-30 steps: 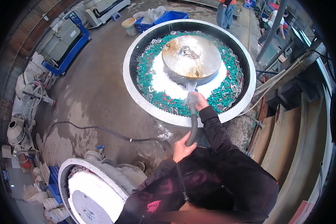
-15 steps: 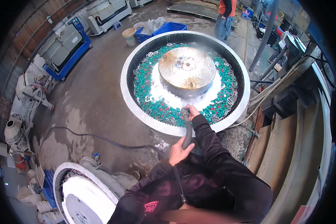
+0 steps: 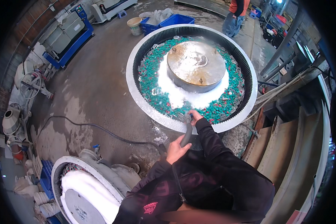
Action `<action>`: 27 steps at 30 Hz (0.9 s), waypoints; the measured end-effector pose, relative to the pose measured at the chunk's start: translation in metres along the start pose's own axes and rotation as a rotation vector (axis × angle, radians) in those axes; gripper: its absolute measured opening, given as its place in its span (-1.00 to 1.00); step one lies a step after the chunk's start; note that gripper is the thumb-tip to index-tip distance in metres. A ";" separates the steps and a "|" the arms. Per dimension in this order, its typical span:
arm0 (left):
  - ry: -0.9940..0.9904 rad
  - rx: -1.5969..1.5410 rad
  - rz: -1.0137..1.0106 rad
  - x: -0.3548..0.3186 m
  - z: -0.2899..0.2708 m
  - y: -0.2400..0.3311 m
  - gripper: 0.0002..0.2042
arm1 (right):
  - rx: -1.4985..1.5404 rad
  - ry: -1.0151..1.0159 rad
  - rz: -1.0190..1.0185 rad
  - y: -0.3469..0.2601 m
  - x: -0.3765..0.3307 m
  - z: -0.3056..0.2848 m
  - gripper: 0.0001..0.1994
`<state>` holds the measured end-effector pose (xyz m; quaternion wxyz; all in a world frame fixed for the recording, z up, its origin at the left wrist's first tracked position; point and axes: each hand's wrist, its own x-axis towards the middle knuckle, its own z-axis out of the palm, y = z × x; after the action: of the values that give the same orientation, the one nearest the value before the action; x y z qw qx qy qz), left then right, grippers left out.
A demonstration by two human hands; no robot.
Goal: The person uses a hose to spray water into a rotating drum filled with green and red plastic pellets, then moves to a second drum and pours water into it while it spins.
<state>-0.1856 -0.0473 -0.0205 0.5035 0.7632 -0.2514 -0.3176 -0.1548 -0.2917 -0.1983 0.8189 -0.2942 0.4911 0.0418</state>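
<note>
A thick grey hose [image 3: 187, 136] runs up from near my body toward a large round tub [image 3: 133, 80] with a ribbed black inner wall. My left hand [image 3: 177, 149] is wrapped round the hose's bend. Farther along, my right hand [image 3: 195, 117] grips it close to its end fitting [image 3: 187, 116], over the tub's near rim. The tub holds green and red chips [image 3: 149, 72] with several clear, frame-like pieces [image 3: 155, 91] among them. White foam [image 3: 179, 98] surrounds the round metal hub [image 3: 196, 63] in the middle. A faint spray seems to leave the hose end.
A second tub [image 3: 72, 160] with white foam stands at lower left. A dark hose [image 3: 112, 133] crosses the wet floor. Blue crates [image 3: 177, 20] and a bucket [image 3: 134, 26] sit beyond the big tub. Another person [image 3: 235, 18] stands at the far right. Metal steps [image 3: 283, 149] lie to my right.
The view has shifted, so the big tub sits farther right and higher. The foam in front of the hose end has thinned, showing green chips there. Both hands keep hold of the hose.
</note>
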 end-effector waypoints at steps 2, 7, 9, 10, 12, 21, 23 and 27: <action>-0.021 0.004 0.003 0.003 -0.007 0.000 -0.53 | -0.115 0.029 -0.013 0.004 -0.003 -0.005 -0.59; 0.011 -0.019 0.066 0.007 -0.029 -0.005 -0.52 | -0.130 0.055 -0.105 0.009 0.020 0.015 -0.66; 0.026 -0.092 0.025 0.007 -0.037 -0.005 -0.51 | -0.038 -0.104 -0.034 -0.002 0.038 0.048 -0.71; 0.051 -0.096 0.010 0.006 -0.042 -0.004 -0.51 | -0.047 -0.087 -0.145 -0.007 0.039 0.063 -0.72; 0.075 -0.100 0.006 0.004 -0.053 -0.003 -0.52 | -0.071 -0.190 -0.162 -0.021 0.031 0.098 -0.68; 0.179 -0.167 0.050 0.012 -0.116 -0.010 -0.56 | -0.158 -0.298 -0.348 -0.059 -0.024 0.221 -0.72; 0.208 -0.200 0.061 0.017 -0.127 -0.014 -0.56 | -0.191 -0.284 -0.367 -0.059 -0.016 0.227 -0.72; 0.211 -0.240 -0.014 0.026 -0.131 -0.021 -0.52 | -0.149 -0.116 -0.284 -0.048 0.003 0.216 -0.72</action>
<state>-0.0698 0.0220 -0.0076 0.6122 0.7285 -0.1522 -0.2670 0.0324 -0.2193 -0.1050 0.8194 -0.4177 0.3919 -0.0208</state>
